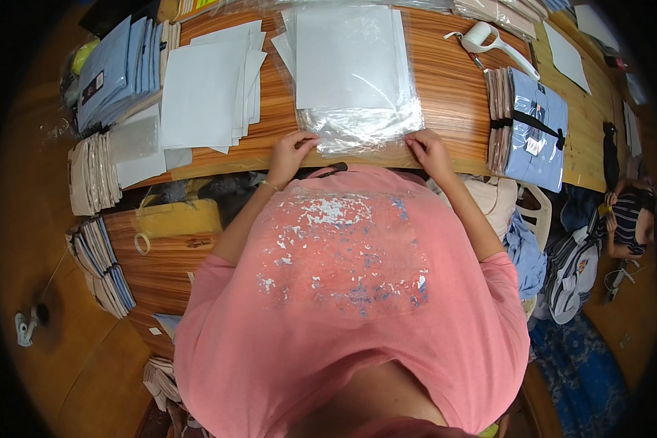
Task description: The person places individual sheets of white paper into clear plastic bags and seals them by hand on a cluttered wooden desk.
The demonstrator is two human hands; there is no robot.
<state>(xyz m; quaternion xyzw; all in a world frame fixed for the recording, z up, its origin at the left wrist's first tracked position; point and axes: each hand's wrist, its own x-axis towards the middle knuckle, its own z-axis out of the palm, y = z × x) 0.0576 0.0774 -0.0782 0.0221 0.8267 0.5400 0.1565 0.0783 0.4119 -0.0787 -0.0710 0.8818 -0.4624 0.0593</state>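
In front of me on the wood-grain table (452, 109) lies a clear plastic bag (361, 130), crinkled along its near end. White sheets of paper (352, 62) show at its farther part; whether they are all inside the plastic I cannot tell. My left hand (292, 155) pinches the near left corner of the bag between thumb and fingers. At the near right corner, my right hand (428, 153) pinches the plastic the same way. Both hands rest close to the table's front edge, with the bag flat between them.
Loose white sheets (204, 91) lie to the left, beside packed blue shirts (117, 77) and wrapped beige garments (95, 171). On the right are a strapped stack of blue shirts (536, 128) and a white handled tape dispenser (496, 45). Another person (631, 219) is at far right.
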